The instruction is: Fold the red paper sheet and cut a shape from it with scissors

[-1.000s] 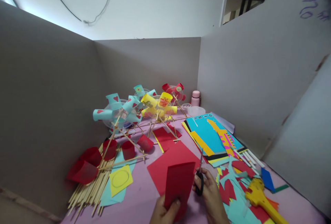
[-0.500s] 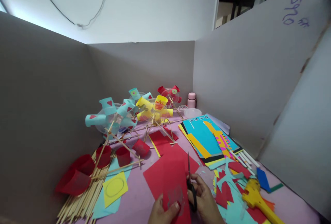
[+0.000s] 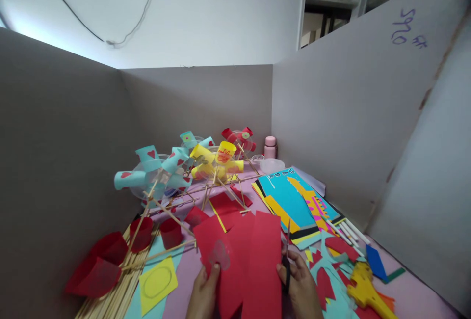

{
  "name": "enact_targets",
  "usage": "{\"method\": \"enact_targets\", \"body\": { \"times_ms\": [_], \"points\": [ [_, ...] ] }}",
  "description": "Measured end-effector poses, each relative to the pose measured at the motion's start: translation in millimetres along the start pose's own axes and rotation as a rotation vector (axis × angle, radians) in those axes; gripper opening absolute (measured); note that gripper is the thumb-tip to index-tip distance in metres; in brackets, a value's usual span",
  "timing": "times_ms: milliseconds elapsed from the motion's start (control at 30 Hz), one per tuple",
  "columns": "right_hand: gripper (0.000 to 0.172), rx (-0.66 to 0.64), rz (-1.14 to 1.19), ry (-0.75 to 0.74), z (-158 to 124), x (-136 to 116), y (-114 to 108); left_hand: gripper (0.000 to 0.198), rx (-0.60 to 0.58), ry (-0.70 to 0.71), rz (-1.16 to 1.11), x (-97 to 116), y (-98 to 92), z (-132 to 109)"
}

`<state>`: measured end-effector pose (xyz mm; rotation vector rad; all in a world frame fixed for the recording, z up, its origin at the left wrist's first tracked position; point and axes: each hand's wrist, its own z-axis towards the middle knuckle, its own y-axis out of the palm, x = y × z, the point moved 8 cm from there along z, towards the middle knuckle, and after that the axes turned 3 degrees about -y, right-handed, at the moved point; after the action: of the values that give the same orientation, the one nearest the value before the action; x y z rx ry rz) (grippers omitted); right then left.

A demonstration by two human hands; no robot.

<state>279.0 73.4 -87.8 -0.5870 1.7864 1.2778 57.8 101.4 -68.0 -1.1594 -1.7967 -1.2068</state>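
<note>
Take the red paper (image 3: pixel 263 260), held at bottom centre above the table, as the clock's middle. Nearest, a slip looks the likeliest trouble: if the left hand (image 3: pixel 204 292) at eight o'clock eases its hold, the pieces (I cannot tell one folded sheet from two) could slide out of line. At three, the scissors (image 3: pixel 286 265) point away, close beside the paper's right edge; a careless turn of the right hand (image 3: pixel 303 287) could nick it. Farther off, the stick stand (image 3: pixel 162 256) and red cup (image 3: pixel 171 233) at nine to ten might be knocked if the paper is pushed that way.

The left thumb presses on top near a pale smudge (image 3: pixel 220 255), pinching the paper; its fingers underneath are hidden. The right hand, at four, is curled, fingers bent round the black handles, thumb against the paper's edge; whether it pinches there too, I cannot tell.
</note>
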Motion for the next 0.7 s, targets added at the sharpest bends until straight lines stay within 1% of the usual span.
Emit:
{"method": "enact_targets", "body": {
  "times_ms": [133,200,300,400,500,633,700],
  "points": [
    [0.051,0.094,0.067,-0.063,2,-4,-8,0.030,-0.041,0.102,0.066,20,8.8,29],
    [0.051,0.117,0.116,-0.078,3,-2,-11,0.024,-0.028,0.133,0.113,25,14.1,43],
    [0.050,0.109,0.138,-0.071,4,-2,-10,0.015,-0.006,0.135,0.169,27,24.3,62],
    [0.047,0.093,0.114,-0.073,4,-7,-7,0.021,-0.004,0.115,0.186,30,37.6,76],
    [0.049,0.112,0.071,-0.058,2,-8,-5,0.027,-0.001,0.086,0.193,35,49.5,91],
    [0.050,0.190,0.027,-0.086,1,-6,-8,0.030,0.020,0.076,0.220,41,58.2,115],
    [0.048,0.195,-0.008,-0.109,1,-5,-7,0.031,0.033,0.091,0.237,43,60.0,124]
  ]
}}
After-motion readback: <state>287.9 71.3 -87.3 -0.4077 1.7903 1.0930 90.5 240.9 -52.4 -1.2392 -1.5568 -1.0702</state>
